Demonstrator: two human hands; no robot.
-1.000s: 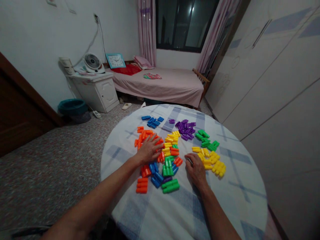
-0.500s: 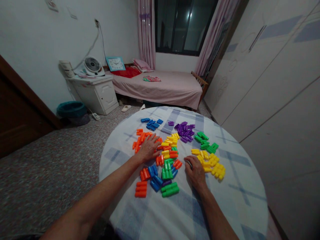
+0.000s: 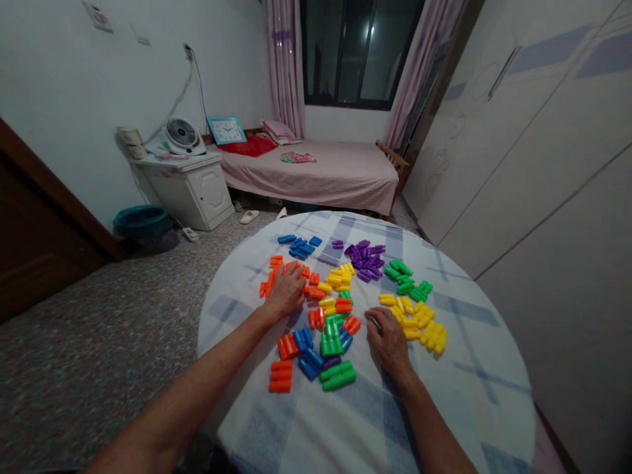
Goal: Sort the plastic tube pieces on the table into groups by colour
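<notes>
Small bedroom, window [image 3: 358, 52] dark at the far side, pink-covered bed [image 3: 316, 174] below it. White cabinet [image 3: 210, 191] far left with a fan [image 3: 182, 135] on top; pale wardrobe [image 3: 543, 197] along the right.

Round table [image 3: 296, 431] nearest, checked cloth over it, plastic blocks grouped mostly by colour. Blue blocks [image 3: 301, 248] at the far left, purple blocks [image 3: 366, 261] at far centre, green blocks [image 3: 399, 268] to the right of those, yellow blocks [image 3: 434, 337] nearer on the right. Mixed colours down the middle: a green block [image 3: 338, 375] and a three-barred orange block [image 3: 280, 376] lie at the near end.

Left hand [image 3: 285, 291] palm down over the orange heap [image 3: 274, 262] on the left side, fingers extended and slightly bent; its underside is hidden, so cannot tell whether a block is gripped. Loose orange pieces [image 3: 314, 292] lie just right of the fingertips.

Right hand [image 3: 388, 337] rests on the cloth just left of the yellow group, fingers loosely curled; contents, if any, cannot be made out.
</notes>
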